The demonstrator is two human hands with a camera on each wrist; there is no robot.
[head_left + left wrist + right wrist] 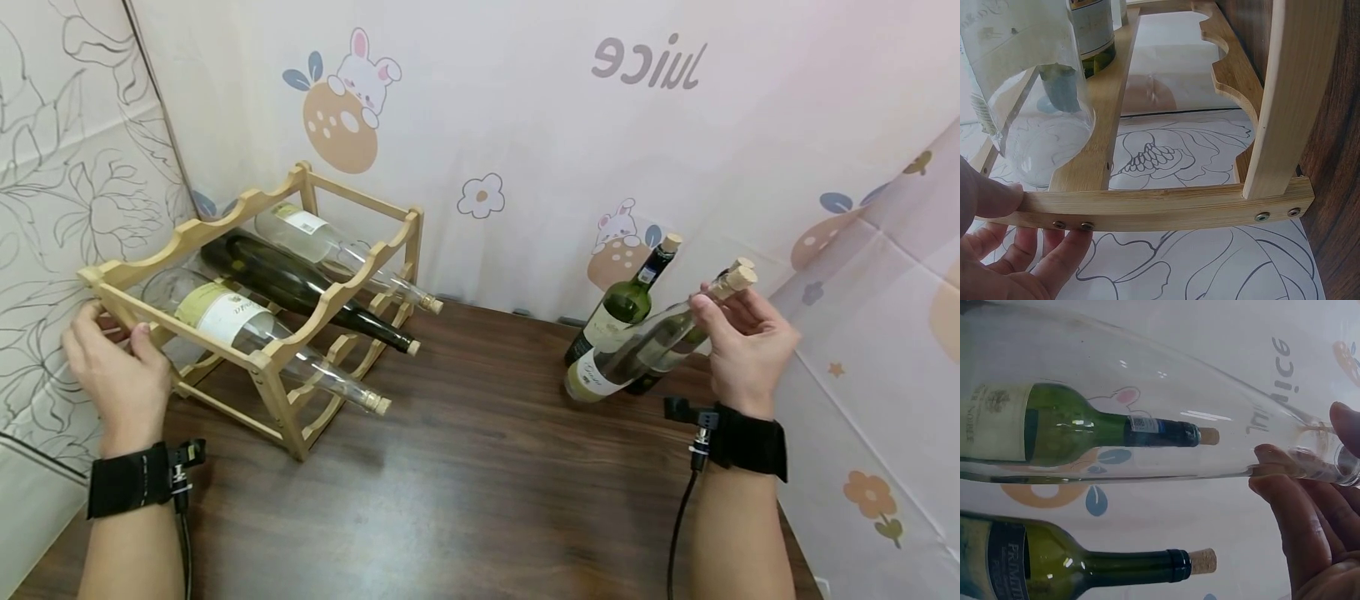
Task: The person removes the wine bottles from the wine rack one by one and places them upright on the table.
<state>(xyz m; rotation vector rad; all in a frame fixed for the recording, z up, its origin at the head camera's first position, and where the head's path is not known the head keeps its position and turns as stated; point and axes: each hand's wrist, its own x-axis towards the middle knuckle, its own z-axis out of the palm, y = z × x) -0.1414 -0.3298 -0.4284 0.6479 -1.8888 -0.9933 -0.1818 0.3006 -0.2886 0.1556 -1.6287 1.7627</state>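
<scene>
A wooden wine rack (180,323) stands at the left. My left hand (120,375) grips its near end; in the left wrist view the thumb lies over a rail (1166,206) and the fingers are under it. A clear bottle (225,315), a dark green bottle (277,275) and another clear bottle (307,229) lie across the rack's upper tier, corked necks pointing right. At the right, my right hand (750,342) pinches the neck of a corked clear wine bottle (1166,369). That bottle leans, its neck up to the right and its base low near the table.
Two corked green bottles stand behind the held one: one with a pale label (626,304), the other (1054,559) mostly hidden in the head view. Patterned curtains (510,100) hang at the back and sides of the brown wooden table (465,467). Cables run from both wrist cameras.
</scene>
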